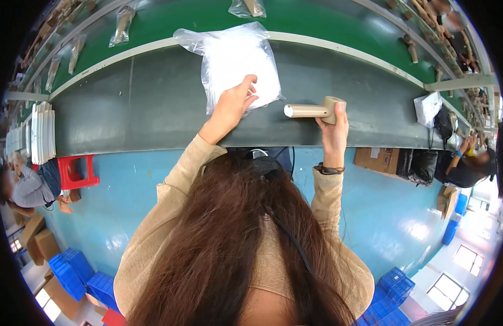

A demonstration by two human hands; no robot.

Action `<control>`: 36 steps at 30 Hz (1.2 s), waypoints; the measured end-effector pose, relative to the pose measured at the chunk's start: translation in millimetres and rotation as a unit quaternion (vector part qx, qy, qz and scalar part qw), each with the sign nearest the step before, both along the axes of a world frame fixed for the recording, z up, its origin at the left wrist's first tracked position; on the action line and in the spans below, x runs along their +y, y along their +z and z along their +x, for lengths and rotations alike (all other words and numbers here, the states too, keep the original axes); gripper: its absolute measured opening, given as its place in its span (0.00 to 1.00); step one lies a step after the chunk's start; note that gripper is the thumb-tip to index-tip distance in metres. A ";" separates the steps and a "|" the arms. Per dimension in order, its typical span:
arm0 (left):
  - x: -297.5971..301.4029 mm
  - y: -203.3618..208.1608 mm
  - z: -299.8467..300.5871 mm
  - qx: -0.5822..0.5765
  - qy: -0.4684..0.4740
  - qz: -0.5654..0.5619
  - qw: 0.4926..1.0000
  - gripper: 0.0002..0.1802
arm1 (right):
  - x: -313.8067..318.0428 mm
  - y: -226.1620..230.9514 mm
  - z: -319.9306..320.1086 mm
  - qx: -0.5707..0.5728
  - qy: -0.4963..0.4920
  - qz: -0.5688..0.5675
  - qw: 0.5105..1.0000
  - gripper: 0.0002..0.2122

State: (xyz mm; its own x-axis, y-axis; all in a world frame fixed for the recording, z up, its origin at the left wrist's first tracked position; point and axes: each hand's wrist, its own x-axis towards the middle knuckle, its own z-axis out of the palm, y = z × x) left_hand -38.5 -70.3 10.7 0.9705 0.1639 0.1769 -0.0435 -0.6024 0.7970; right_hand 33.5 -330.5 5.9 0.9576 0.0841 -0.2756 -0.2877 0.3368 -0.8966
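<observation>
My right hand [334, 127] is wrapped around the head of a beige handheld device shaped like a small hair dryer [308, 111]. Its cylindrical handle points left and ends in a white cap. To the left, a stack of clear plastic bags [235, 60] lies on the dark worktop, its upper edge reaching over the pale rail. My left hand [236, 103] is over the lower part of this stack, thumb and fingers apart with nothing between them. Whether its fingertips touch the top bag I cannot tell.
Beyond the rail runs a green conveyor belt [170, 19] carrying several bagged devices [122, 24]. White flat pieces [43, 133] stand at the worktop's left end, near a red stool [77, 173]. A white bag [427, 108] lies at the right end. Other people sit at both sides.
</observation>
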 end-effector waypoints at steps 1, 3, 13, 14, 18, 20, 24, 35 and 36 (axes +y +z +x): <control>4.0 -2.5 1.0 -0.007 -0.026 -0.078 0.997 0.12 | -0.2 -1.5 0.0 0.008 0.001 0.011 1.000 0.25; 12.6 -7.4 1.6 -0.026 -0.059 -0.055 0.996 0.12 | 1.1 -1.5 0.0 0.017 0.003 0.023 1.000 0.25; 18.0 -18.5 5.5 -0.015 -0.018 -0.080 0.997 0.08 | 8.5 -4.2 -2.2 0.038 -0.026 0.087 0.995 0.23; 18.6 -19.6 6.0 -0.013 -0.019 -0.082 0.996 0.08 | 11.5 -2.4 -3.6 0.017 -0.037 0.077 0.996 0.22; 17.4 -16.4 5.6 -0.001 -0.033 -0.101 0.994 0.13 | 27.0 3.1 -16.2 -0.048 -0.111 -0.012 0.993 0.20; 16.1 -8.3 5.1 0.009 -0.027 -0.099 0.995 0.17 | 31.2 -5.8 -23.3 -0.193 -0.153 -0.143 0.958 0.22; 12.6 8.6 4.6 0.018 -0.028 -0.082 0.996 0.22 | 59.9 19.4 -40.8 -0.338 -0.129 -0.264 0.894 0.29; 8.1 48.3 6.8 -0.089 -0.068 -0.056 0.992 0.18 | 114.0 13.6 -28.1 -0.503 -0.046 -0.302 0.809 0.36; 6.5 49.8 7.9 -0.069 -0.040 -0.130 0.988 0.17 | 117.2 13.5 -26.8 -0.508 -0.053 -0.304 0.804 0.36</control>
State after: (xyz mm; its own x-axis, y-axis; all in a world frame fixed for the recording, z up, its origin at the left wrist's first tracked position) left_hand -30.6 -63.8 60.5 0.9516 0.1451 0.2711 -0.2024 -0.3680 0.9075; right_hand 6.7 -213.3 19.4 0.7073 0.1325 0.6943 0.6988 -0.2788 -0.6587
